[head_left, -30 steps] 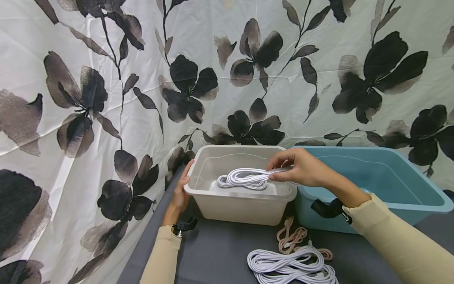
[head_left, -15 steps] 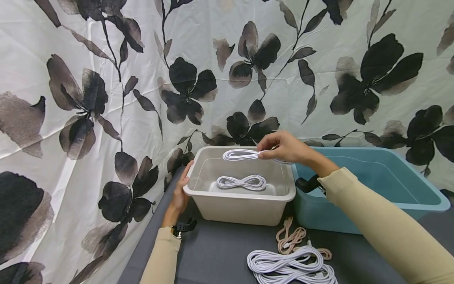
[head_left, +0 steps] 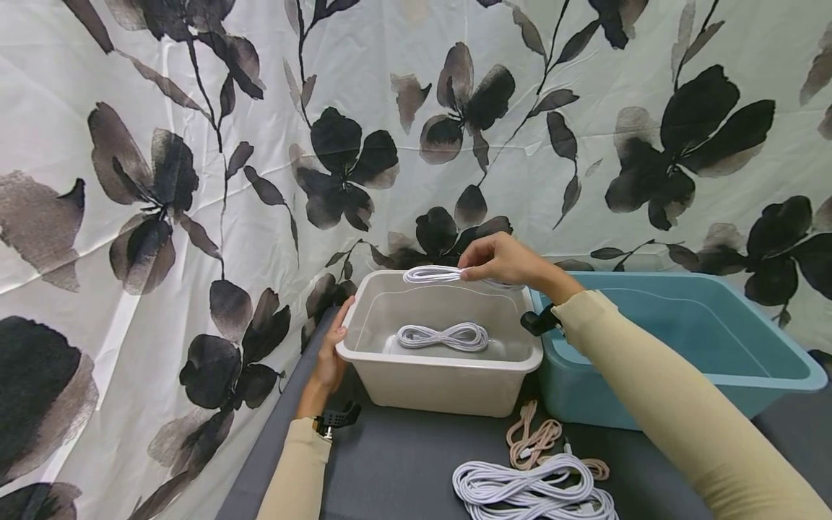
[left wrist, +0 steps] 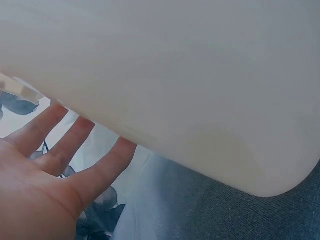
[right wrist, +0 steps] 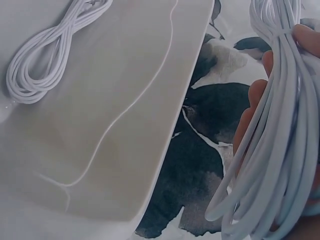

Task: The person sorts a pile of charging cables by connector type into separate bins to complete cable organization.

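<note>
My right hand (head_left: 510, 261) pinches a bundled white cable (head_left: 429, 274) at its middle, up at the far rim of the cream bin (head_left: 442, 386). Close up in the right wrist view, the bundle's long loops hang from the thumb and fingers. A second white cable (head_left: 442, 336), coiled in a figure eight, lies on the bin's floor. At the bin's left end, my left hand (head_left: 330, 354) touches the outer wall. Its fingers look fairly straight against the wall in the left wrist view, where the bin (left wrist: 200, 90) hides their tips.
A larger blue bin (head_left: 604, 401) stands right beside the cream one. In front, on the grey surface (head_left: 396, 462), lie a big bundle of white cable (head_left: 520, 487) and a pinkish-beige cable (head_left: 533, 440). A floral curtain (head_left: 403, 144) hangs close behind the bins.
My right hand has lifted the white cable bundle from inside the cream bin to its far rim, shifting left, which uncovers the figure-eight cable. The left hand has stayed in place.
</note>
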{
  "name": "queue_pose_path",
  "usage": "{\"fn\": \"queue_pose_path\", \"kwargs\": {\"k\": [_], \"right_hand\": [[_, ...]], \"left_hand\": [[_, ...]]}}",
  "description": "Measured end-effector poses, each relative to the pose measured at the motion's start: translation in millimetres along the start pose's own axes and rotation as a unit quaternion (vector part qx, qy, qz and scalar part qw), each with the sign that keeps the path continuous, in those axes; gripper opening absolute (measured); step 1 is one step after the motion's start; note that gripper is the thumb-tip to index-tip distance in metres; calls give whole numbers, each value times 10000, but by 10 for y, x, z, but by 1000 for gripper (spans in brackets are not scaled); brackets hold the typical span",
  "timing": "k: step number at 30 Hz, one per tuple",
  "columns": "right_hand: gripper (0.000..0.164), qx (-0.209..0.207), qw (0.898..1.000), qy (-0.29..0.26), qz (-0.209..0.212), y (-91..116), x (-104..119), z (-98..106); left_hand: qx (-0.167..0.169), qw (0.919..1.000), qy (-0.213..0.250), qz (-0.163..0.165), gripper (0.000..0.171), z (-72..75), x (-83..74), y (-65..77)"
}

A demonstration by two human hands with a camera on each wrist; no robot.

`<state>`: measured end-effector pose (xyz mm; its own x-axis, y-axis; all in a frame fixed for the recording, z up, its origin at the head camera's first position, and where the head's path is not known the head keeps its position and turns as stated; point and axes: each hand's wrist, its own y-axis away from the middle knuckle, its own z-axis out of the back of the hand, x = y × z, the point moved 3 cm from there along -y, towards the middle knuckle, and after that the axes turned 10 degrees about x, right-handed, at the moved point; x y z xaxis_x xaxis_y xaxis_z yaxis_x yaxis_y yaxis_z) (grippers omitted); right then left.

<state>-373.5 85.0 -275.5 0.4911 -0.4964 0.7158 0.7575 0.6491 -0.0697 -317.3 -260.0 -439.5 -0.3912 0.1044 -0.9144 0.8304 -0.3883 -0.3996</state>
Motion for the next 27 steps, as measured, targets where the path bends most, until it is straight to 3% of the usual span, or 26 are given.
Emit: {"fn": "queue_pose_path", "kwargs": {"k": [18,27], "right_hand": [[17,118,9997,-144,-182,-379,-130,-161],[12,-273,9983,-380,-349,-426,-141,-151]], "left_hand": [[-71,9999,98,71,70,-5,-17,19],[42,9999,152,25,69,4,-17,10]]}}
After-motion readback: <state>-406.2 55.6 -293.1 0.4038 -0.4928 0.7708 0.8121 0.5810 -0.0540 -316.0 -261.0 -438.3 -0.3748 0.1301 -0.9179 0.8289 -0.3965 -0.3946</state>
